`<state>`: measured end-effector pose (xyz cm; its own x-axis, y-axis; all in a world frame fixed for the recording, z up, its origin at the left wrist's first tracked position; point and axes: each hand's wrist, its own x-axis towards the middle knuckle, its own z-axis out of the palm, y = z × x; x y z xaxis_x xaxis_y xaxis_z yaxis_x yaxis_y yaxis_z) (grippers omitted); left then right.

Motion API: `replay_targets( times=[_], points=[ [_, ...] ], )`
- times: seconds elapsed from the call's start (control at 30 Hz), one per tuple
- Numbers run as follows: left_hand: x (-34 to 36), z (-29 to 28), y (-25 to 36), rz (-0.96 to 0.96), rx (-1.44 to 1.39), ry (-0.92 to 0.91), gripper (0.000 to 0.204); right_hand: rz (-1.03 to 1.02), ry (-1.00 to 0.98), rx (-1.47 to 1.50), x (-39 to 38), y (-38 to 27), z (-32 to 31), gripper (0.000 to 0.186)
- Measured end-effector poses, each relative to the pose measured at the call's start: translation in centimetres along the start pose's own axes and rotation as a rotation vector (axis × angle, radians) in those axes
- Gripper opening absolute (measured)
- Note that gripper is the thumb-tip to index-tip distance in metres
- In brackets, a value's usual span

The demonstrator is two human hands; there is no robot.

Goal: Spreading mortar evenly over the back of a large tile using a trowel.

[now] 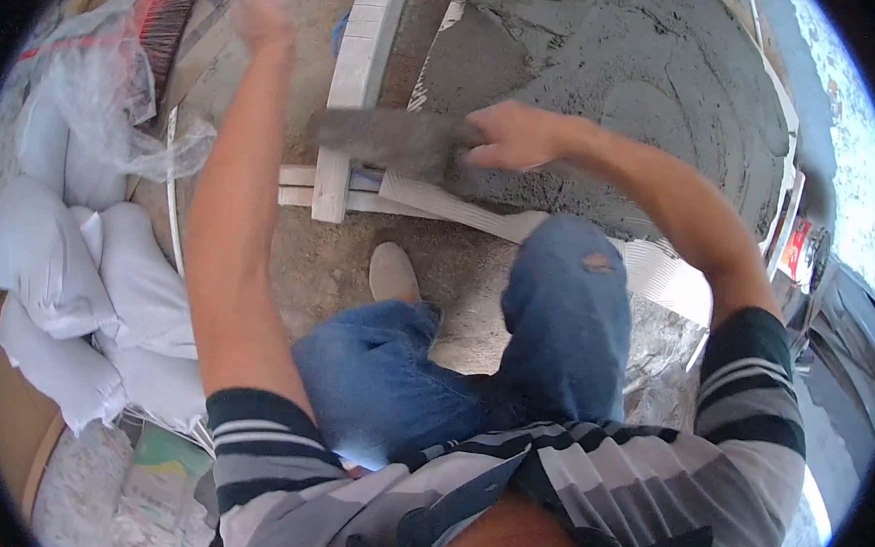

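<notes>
My right hand (514, 136) is closed round a plastering trowel, its handle mostly hidden by the fingers. The trowel's long blade (391, 138), coated in grey mortar and blurred, points left across a white bar (362, 68). Beneath and beyond that hand spreads a wide layer of wet grey mortar (687, 118) with curved trowel marks and rough ridges. Up at the far left, over the floor, my left hand (261, 14) is raised away from the mortar. Its fingers look curled into a loose fist, somewhat smeared by motion, and I see nothing in it.
White filled sacks (48, 250) are piled at the left. Clear plastic sheeting (92, 102) drapes near a red broom (173, 17). White strips (442, 204) edge the mortar's near side. My foot (394, 273) stands on the dusty floor below the trowel.
</notes>
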<state>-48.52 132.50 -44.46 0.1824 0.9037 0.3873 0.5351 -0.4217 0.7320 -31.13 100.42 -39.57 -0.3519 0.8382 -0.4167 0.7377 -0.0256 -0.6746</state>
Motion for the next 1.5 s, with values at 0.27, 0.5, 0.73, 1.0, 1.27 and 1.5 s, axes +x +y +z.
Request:
replay_targets(
  times=[0.27, 0.5, 0.73, 1.0, 1.27, 1.5],
  points=[
    [-6.2, -17.5, 11.4, -0.312, -0.618, 0.105, 0.032, 0.091, 0.111, 0.017, -5.9, -0.7, -3.5, 0.043],
    [-12.5, -25.5, 13.7, -0.349, -0.482, -0.048, 0.036, 0.519, 0.118, 0.355, -15.5, 10.6, -9.3, 0.031],
    [-16.0, -28.0, 16.2, -0.385, -0.329, -0.14, 0.041, 0.253, -0.29, -0.14, -16.6, 6.4, -2.3, 0.023],
    [-20.0, -30.5, 22.3, -0.331, -0.233, -0.263, 0.041, 0.417, 0.019, -0.482, -24.2, 5.1, -7.3, 0.026],
    [-22.9, -31.1, 26.5, -0.308, -0.323, -0.242, 0.046, 0.202, 0.122, -0.252, -22.0, 2.1, -4.2, 0.03],
    [-23.7, -29.5, 26.5, -0.367, -0.425, -0.212, 0.047, 0.071, -0.365, -0.247, -12.3, 2.9, 2.0, 0.029]
  ],
)
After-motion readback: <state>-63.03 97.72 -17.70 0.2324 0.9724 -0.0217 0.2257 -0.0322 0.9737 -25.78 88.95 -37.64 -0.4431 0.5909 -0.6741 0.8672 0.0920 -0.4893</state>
